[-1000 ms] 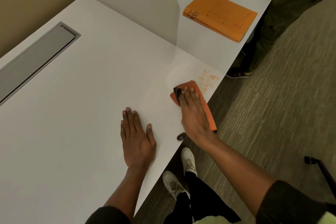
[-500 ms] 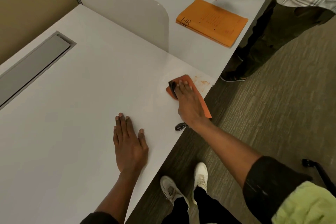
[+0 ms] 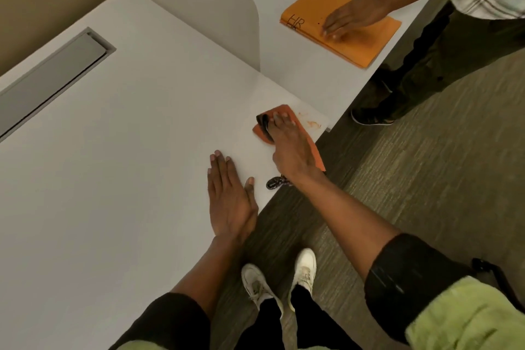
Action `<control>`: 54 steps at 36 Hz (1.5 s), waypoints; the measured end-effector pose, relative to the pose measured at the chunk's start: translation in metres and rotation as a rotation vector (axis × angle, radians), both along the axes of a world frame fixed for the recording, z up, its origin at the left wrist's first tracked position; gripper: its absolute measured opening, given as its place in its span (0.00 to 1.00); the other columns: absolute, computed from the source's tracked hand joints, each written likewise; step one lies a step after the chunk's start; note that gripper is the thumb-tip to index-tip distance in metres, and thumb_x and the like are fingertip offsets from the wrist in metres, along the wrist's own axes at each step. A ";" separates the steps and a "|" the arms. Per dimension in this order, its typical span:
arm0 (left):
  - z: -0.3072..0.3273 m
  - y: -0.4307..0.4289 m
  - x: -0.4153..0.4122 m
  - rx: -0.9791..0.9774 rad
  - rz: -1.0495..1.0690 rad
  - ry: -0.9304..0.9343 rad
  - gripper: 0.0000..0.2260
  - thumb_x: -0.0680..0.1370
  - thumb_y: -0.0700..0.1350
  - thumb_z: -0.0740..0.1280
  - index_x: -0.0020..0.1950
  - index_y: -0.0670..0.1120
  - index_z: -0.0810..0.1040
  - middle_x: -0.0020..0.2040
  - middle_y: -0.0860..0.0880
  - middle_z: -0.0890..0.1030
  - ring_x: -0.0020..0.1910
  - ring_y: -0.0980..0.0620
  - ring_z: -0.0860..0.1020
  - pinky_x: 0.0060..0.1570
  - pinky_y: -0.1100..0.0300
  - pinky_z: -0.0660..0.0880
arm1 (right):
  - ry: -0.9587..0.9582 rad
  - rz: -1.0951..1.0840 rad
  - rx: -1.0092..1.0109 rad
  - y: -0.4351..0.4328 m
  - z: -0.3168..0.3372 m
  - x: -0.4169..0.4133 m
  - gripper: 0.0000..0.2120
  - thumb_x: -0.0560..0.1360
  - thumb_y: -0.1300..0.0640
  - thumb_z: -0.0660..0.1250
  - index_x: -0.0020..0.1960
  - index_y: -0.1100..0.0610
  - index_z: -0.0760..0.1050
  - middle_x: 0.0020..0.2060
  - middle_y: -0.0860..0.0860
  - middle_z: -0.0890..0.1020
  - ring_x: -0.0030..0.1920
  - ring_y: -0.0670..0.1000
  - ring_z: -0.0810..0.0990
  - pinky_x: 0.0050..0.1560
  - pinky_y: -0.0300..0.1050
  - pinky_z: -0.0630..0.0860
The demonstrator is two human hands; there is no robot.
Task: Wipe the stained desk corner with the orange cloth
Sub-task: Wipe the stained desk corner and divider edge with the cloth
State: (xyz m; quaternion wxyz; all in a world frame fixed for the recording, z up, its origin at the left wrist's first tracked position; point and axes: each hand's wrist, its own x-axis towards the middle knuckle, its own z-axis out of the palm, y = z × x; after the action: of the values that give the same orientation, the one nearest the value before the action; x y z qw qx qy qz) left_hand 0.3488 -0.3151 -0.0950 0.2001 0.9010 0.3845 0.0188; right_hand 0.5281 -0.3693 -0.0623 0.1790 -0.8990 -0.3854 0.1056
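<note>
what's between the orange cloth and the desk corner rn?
Head view: only the orange stain, smeared on bare white desk, uncovered beyond the orange cloth that the right hand presses flat.

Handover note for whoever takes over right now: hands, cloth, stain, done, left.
Left hand: flat on the desk, fingers straight, holds nothing.
Right hand: presses flat on the cloth near the corner.
Stain: orange marks between cloth and corner edge, uncovered.
Done: cloth is down beside the stain.
Left: wipe across the marks.
Note: another person's hand rests on a folder on the next desk.
</note>
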 end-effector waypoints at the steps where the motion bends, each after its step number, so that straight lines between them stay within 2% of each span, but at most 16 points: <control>1: -0.001 -0.002 0.001 0.002 0.003 0.003 0.32 0.91 0.57 0.47 0.90 0.43 0.43 0.91 0.46 0.39 0.89 0.51 0.36 0.87 0.52 0.38 | -0.010 0.012 0.011 -0.006 -0.001 -0.006 0.36 0.78 0.71 0.62 0.83 0.61 0.55 0.83 0.59 0.57 0.84 0.59 0.53 0.84 0.53 0.50; 4: -0.003 -0.001 0.000 0.005 0.013 -0.006 0.31 0.91 0.57 0.48 0.91 0.44 0.46 0.91 0.48 0.41 0.90 0.51 0.38 0.88 0.52 0.40 | 0.003 0.036 0.061 -0.037 0.000 -0.041 0.35 0.76 0.73 0.58 0.82 0.62 0.57 0.82 0.60 0.58 0.84 0.59 0.52 0.84 0.56 0.52; 8: -0.002 -0.001 0.002 0.013 0.031 0.007 0.31 0.91 0.56 0.50 0.90 0.43 0.48 0.91 0.47 0.42 0.90 0.51 0.39 0.88 0.51 0.41 | 0.043 0.090 0.056 -0.071 0.002 -0.076 0.41 0.71 0.75 0.66 0.82 0.62 0.59 0.82 0.60 0.59 0.84 0.59 0.52 0.83 0.57 0.55; 13: -0.001 -0.002 0.004 0.017 0.031 0.024 0.30 0.91 0.55 0.51 0.90 0.43 0.48 0.91 0.47 0.42 0.90 0.50 0.39 0.88 0.51 0.41 | 0.051 0.090 0.075 -0.049 0.002 -0.034 0.35 0.74 0.75 0.62 0.80 0.63 0.63 0.80 0.60 0.64 0.83 0.59 0.58 0.82 0.55 0.56; 18: -0.001 -0.002 0.004 0.030 0.044 0.032 0.30 0.91 0.55 0.50 0.90 0.44 0.48 0.91 0.48 0.42 0.90 0.52 0.38 0.88 0.52 0.40 | 0.066 0.084 0.097 -0.012 -0.003 0.012 0.36 0.75 0.76 0.63 0.81 0.63 0.60 0.81 0.59 0.62 0.83 0.59 0.56 0.83 0.55 0.54; 27: 0.002 -0.002 0.004 0.035 0.048 0.044 0.30 0.91 0.54 0.50 0.90 0.43 0.50 0.91 0.47 0.43 0.90 0.51 0.40 0.88 0.52 0.41 | 0.075 0.132 0.148 -0.068 -0.002 -0.046 0.39 0.69 0.79 0.64 0.79 0.64 0.64 0.79 0.61 0.65 0.82 0.60 0.59 0.82 0.59 0.58; 31: 0.001 -0.002 0.005 0.038 0.050 0.039 0.30 0.91 0.54 0.51 0.91 0.44 0.49 0.91 0.47 0.43 0.90 0.51 0.40 0.88 0.52 0.41 | 0.060 0.171 0.097 -0.066 0.000 -0.043 0.38 0.72 0.77 0.62 0.81 0.63 0.61 0.81 0.60 0.63 0.83 0.59 0.56 0.83 0.57 0.54; 33: 0.000 -0.003 0.005 0.049 0.049 0.033 0.30 0.91 0.54 0.51 0.90 0.44 0.50 0.91 0.48 0.43 0.90 0.52 0.40 0.88 0.52 0.41 | 0.021 0.175 0.054 -0.051 0.001 -0.028 0.34 0.76 0.72 0.56 0.82 0.63 0.58 0.82 0.60 0.60 0.84 0.59 0.53 0.84 0.56 0.51; 35: -0.001 -0.003 0.005 0.053 0.048 0.020 0.30 0.91 0.54 0.51 0.90 0.43 0.51 0.91 0.47 0.45 0.90 0.52 0.41 0.89 0.50 0.44 | 0.001 0.142 0.019 -0.030 0.004 -0.012 0.33 0.77 0.67 0.48 0.82 0.63 0.56 0.83 0.60 0.57 0.84 0.59 0.51 0.84 0.56 0.49; 39: -0.001 -0.004 0.003 0.057 0.051 0.006 0.30 0.91 0.56 0.49 0.91 0.45 0.50 0.91 0.48 0.45 0.90 0.53 0.41 0.89 0.49 0.46 | -0.046 -0.067 -0.020 0.003 0.011 0.015 0.29 0.81 0.65 0.60 0.81 0.63 0.59 0.82 0.62 0.58 0.84 0.60 0.53 0.84 0.56 0.52; 41: -0.002 -0.004 0.003 0.059 0.050 0.004 0.30 0.91 0.57 0.49 0.91 0.46 0.50 0.91 0.49 0.45 0.90 0.53 0.40 0.88 0.49 0.45 | -0.041 -0.148 -0.066 0.009 0.013 0.015 0.30 0.82 0.63 0.61 0.82 0.63 0.56 0.82 0.62 0.57 0.84 0.60 0.52 0.83 0.57 0.52; 43: -0.002 -0.004 0.002 0.053 0.056 0.000 0.30 0.91 0.56 0.50 0.91 0.46 0.50 0.91 0.49 0.44 0.90 0.53 0.40 0.88 0.49 0.45 | -0.032 -0.199 -0.087 0.009 0.015 0.005 0.30 0.83 0.62 0.59 0.82 0.64 0.53 0.83 0.63 0.55 0.84 0.62 0.51 0.83 0.59 0.51; 45: -0.003 -0.004 0.003 0.054 0.058 -0.003 0.30 0.91 0.55 0.51 0.91 0.45 0.51 0.91 0.49 0.45 0.90 0.53 0.41 0.89 0.49 0.46 | -0.024 -0.214 -0.080 0.003 0.015 -0.012 0.29 0.82 0.62 0.52 0.82 0.65 0.54 0.82 0.64 0.55 0.83 0.63 0.51 0.83 0.60 0.51; 47: -0.004 -0.003 0.004 0.063 0.052 -0.009 0.29 0.91 0.54 0.52 0.90 0.43 0.52 0.91 0.47 0.47 0.90 0.51 0.42 0.89 0.47 0.47 | -0.002 -0.143 -0.060 -0.008 0.014 -0.036 0.32 0.79 0.60 0.43 0.82 0.66 0.55 0.82 0.65 0.54 0.83 0.63 0.50 0.83 0.60 0.51; 49: -0.005 -0.003 0.004 0.067 0.050 -0.010 0.29 0.91 0.53 0.52 0.90 0.43 0.53 0.91 0.46 0.47 0.90 0.51 0.43 0.89 0.47 0.48 | 0.014 0.000 -0.101 -0.018 0.013 -0.057 0.33 0.78 0.59 0.41 0.82 0.66 0.52 0.82 0.65 0.52 0.84 0.63 0.47 0.83 0.59 0.49; 54: -0.003 -0.004 0.004 0.070 0.058 -0.013 0.29 0.91 0.54 0.51 0.90 0.43 0.54 0.91 0.46 0.48 0.91 0.50 0.44 0.89 0.47 0.49 | -0.074 0.111 -0.170 -0.002 0.011 -0.027 0.27 0.85 0.60 0.52 0.82 0.66 0.52 0.82 0.65 0.52 0.84 0.63 0.49 0.83 0.59 0.50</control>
State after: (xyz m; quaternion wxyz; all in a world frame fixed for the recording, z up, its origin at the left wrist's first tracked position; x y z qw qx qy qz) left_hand 0.3530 -0.3192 -0.0983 0.1703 0.8958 0.4082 0.0441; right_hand 0.5016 -0.3711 -0.0516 0.0818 -0.8914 -0.4307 0.1146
